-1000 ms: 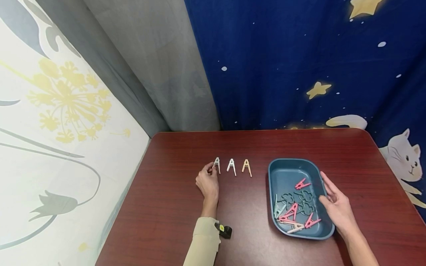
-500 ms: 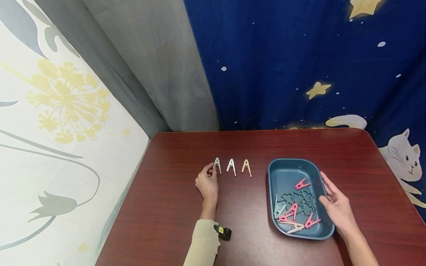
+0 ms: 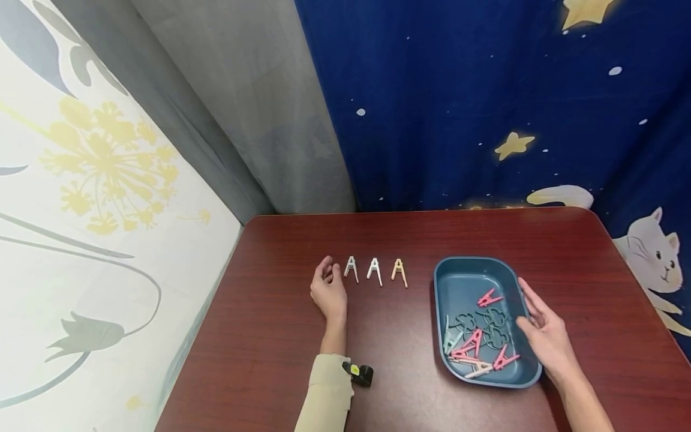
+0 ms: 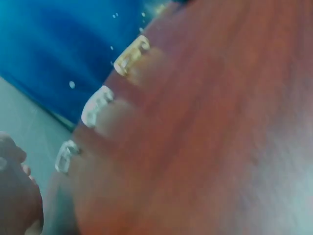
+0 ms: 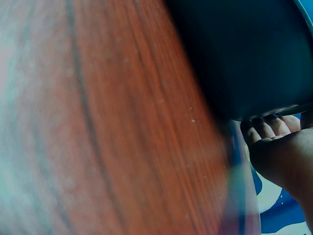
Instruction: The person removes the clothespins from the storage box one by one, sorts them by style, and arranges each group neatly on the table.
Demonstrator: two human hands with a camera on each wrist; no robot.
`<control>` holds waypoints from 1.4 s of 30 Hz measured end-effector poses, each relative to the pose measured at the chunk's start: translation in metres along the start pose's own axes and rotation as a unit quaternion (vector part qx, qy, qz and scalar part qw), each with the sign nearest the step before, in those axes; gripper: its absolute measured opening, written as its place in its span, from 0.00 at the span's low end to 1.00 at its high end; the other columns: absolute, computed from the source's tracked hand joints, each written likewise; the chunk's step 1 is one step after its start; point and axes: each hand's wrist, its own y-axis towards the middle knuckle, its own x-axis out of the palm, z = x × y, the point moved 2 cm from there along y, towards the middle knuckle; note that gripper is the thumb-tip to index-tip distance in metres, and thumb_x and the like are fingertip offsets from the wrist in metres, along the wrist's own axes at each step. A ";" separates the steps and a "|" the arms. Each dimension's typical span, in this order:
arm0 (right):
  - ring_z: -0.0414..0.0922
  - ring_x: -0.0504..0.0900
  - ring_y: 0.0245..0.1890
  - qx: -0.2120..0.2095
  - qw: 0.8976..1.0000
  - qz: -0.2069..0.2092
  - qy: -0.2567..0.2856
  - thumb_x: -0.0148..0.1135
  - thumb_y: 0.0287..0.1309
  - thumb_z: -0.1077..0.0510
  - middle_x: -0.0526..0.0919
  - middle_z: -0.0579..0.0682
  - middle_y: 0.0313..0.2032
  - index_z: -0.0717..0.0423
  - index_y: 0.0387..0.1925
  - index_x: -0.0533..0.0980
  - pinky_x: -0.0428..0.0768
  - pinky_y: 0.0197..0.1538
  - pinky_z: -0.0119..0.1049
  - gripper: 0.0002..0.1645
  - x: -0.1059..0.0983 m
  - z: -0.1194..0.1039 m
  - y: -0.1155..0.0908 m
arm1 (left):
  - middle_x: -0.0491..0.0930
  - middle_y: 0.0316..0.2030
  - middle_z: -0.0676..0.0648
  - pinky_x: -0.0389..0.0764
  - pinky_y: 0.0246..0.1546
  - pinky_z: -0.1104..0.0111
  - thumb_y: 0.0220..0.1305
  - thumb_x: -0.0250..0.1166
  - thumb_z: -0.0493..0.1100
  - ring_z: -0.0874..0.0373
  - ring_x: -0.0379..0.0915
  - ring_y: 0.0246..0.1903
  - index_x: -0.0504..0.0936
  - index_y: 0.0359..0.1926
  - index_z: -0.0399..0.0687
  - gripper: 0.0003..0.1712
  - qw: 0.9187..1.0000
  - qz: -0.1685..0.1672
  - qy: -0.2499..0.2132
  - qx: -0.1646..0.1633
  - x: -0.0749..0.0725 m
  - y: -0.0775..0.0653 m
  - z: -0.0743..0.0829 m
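Three A-shaped clothespins stand in a row on the table: a light grey one (image 3: pixel 351 269), a white one (image 3: pixel 375 271) and a yellow one (image 3: pixel 399 272). Just left of the grey clothespin is my left hand (image 3: pixel 329 295), its fingers loosely bent and holding nothing. The left wrist view shows the same row, with the grey clothespin (image 4: pixel 67 155) nearest that hand. My right hand (image 3: pixel 547 339) grips the right wall of a blue plastic tray (image 3: pixel 439 282), thumb over the rim and fingers outside. In the right wrist view its fingers (image 5: pixel 279 126) meet the tray's side.
Inside the tray lie several pink clothespins (image 3: pixel 504 359), a pale green one (image 3: pixel 452 342), a pale pink one (image 3: pixel 479 369) and dark green flower-shaped outlines (image 3: pixel 493 336). The brown table (image 3: pixel 302 240) meets a patterned wall at left and curtains (image 3: pixel 432 150) behind.
My left hand has let go of the grey clothespin and drawn slightly left, its fingers opening. The clothespin stays in the row. My right hand and the tray have not moved.
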 end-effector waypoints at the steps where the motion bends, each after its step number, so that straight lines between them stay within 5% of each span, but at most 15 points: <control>1: 0.16 0.68 0.60 0.000 1.000 0.000 -0.001 0.54 0.75 0.69 0.60 0.61 0.78 0.41 0.85 0.53 0.72 0.52 0.13 0.45 0.000 0.000 0.000 | 0.89 0.52 0.45 0.85 0.50 0.60 0.70 0.72 0.37 0.49 0.88 0.48 0.89 0.58 0.46 0.17 1.000 0.001 -0.011 0.000 0.001 0.000 0.004; 8: 0.17 0.69 0.60 -0.005 1.000 -0.002 0.005 0.55 0.75 0.69 0.61 0.63 0.77 0.43 0.85 0.53 0.72 0.52 0.13 0.45 0.000 0.001 0.001 | 0.72 0.75 0.47 0.72 0.70 0.52 0.69 0.73 0.37 0.44 0.72 0.70 0.70 0.78 0.45 0.39 0.995 -0.012 -0.087 0.057 0.017 -0.009 0.047; 13: 0.17 0.69 0.61 -0.018 1.000 0.000 0.007 0.56 0.74 0.69 0.63 0.62 0.77 0.44 0.85 0.54 0.71 0.53 0.13 0.45 0.001 0.000 0.003 | 0.62 0.80 0.49 0.66 0.74 0.57 0.69 0.74 0.40 0.49 0.66 0.74 0.59 0.83 0.45 0.49 0.983 -0.064 -0.119 0.126 0.034 -0.028 0.077; 17: 0.17 0.70 0.60 -0.027 1.000 0.003 0.005 0.57 0.74 0.70 0.64 0.60 0.77 0.44 0.85 0.55 0.71 0.53 0.13 0.45 0.001 0.000 0.004 | 0.65 0.79 0.51 0.69 0.73 0.56 0.69 0.75 0.42 0.47 0.69 0.72 0.62 0.82 0.47 0.47 0.965 -0.140 -0.149 0.166 0.048 -0.047 0.097; 21: 0.18 0.74 0.57 -0.029 1.000 0.004 0.011 0.56 0.73 0.70 0.65 0.59 0.76 0.44 0.84 0.56 0.72 0.52 0.13 0.45 0.001 0.000 0.004 | 0.74 0.73 0.52 0.75 0.68 0.55 0.68 0.75 0.39 0.51 0.77 0.65 0.72 0.77 0.51 0.40 0.930 -0.267 -0.141 0.210 0.066 -0.069 0.111; 24: 0.18 0.75 0.56 -0.028 1.000 0.005 0.013 0.56 0.73 0.71 0.65 0.60 0.76 0.45 0.84 0.56 0.72 0.52 0.14 0.45 0.001 0.000 0.004 | 0.77 0.71 0.51 0.77 0.66 0.59 0.67 0.76 0.39 0.56 0.78 0.64 0.74 0.76 0.51 0.38 0.891 -0.358 -0.120 0.252 0.078 -0.087 0.116; 29: 0.18 0.72 0.59 -0.031 0.999 0.003 0.010 0.56 0.73 0.71 0.64 0.63 0.76 0.45 0.85 0.55 0.72 0.53 0.13 0.45 0.001 -0.001 0.004 | 0.74 0.73 0.49 0.74 0.65 0.70 0.66 0.77 0.41 0.54 0.78 0.65 0.71 0.78 0.50 0.42 0.843 -0.450 -0.090 0.281 0.090 -0.114 0.117; 35: 0.18 0.73 0.58 -0.036 0.999 0.005 0.014 0.56 0.73 0.71 0.65 0.62 0.76 0.46 0.84 0.56 0.72 0.52 0.14 0.45 0.002 -0.002 0.002 | 0.72 0.74 0.52 0.71 0.65 0.76 0.70 0.74 0.47 0.58 0.76 0.67 0.67 0.80 0.53 0.42 0.788 -0.533 -0.032 0.308 0.097 -0.135 0.116; 40: 0.18 0.74 0.57 -0.039 0.999 0.006 0.015 0.55 0.72 0.72 0.66 0.60 0.75 0.46 0.84 0.56 0.73 0.52 0.14 0.45 0.000 -0.002 0.001 | 0.75 0.71 0.52 0.70 0.62 0.80 0.70 0.74 0.51 0.69 0.73 0.66 0.69 0.79 0.51 0.41 0.753 -0.566 0.008 0.335 0.100 -0.150 0.117; 42: 0.18 0.75 0.57 -0.037 0.999 0.004 0.013 0.55 0.73 0.71 0.66 0.60 0.75 0.45 0.84 0.56 0.73 0.52 0.14 0.45 0.000 -0.001 0.001 | 0.78 0.69 0.51 0.71 0.53 0.86 0.69 0.74 0.52 0.76 0.79 0.51 0.71 0.78 0.51 0.40 0.735 -0.578 0.028 0.353 0.101 -0.156 0.117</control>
